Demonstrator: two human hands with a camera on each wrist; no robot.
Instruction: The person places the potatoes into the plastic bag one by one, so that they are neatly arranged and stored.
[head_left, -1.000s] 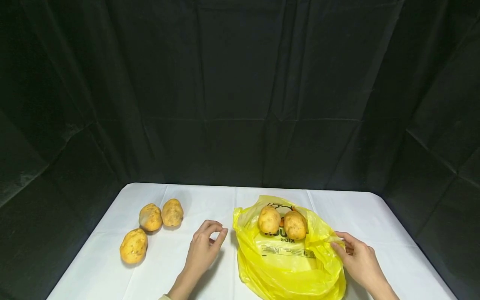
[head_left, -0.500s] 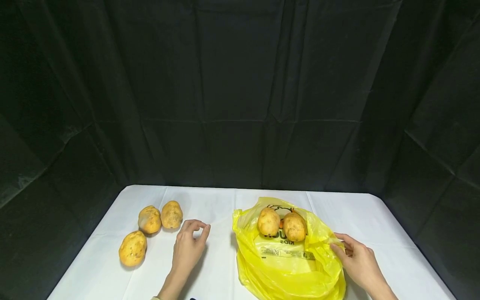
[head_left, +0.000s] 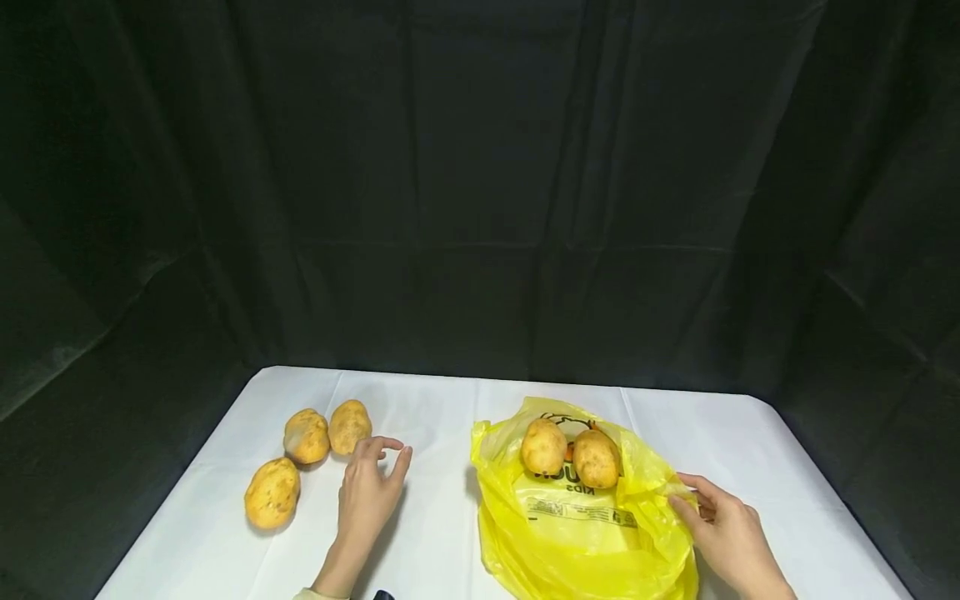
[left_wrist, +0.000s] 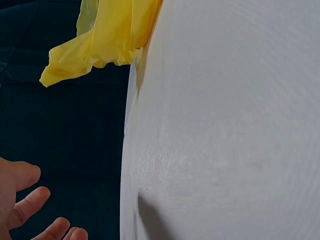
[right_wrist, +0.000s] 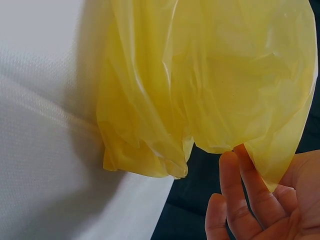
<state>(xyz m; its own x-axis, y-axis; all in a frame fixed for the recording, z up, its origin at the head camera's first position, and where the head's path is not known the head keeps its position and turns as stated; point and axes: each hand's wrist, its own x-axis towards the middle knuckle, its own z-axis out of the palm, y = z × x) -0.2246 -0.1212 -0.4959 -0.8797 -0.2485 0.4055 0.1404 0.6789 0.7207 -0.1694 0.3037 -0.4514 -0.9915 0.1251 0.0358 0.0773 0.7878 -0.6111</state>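
Note:
A yellow plastic bag (head_left: 570, 575) with dark print lies spread with its mouth open. Inside it two potatoes sit side by side, a left one (head_left: 543, 447) and a right one (head_left: 597, 459). My right hand (head_left: 731, 533) pinches the bag's right edge between thumb and fingers; the right wrist view shows the yellow film (right_wrist: 240, 75) hanging at those fingers. Over the white cloth, my left hand (head_left: 369, 496) holds nothing, its fingers loosely bent. Just beyond it lies a potato (head_left: 349, 426), partly behind the fingers; whether they touch cannot be told.
Two more potatoes, one further back (head_left: 307, 436) and one in front (head_left: 272, 494), lie at the left of the white-covered table (head_left: 435, 533). Dark cloth (head_left: 480, 208) hangs behind and at both sides. A small dark object (head_left: 383, 595) shows at the bottom edge.
My left hand has moved left, away from the bag and close to the loose potatoes. My right hand keeps its pinch on the bag's edge. The bag and potatoes stay in place.

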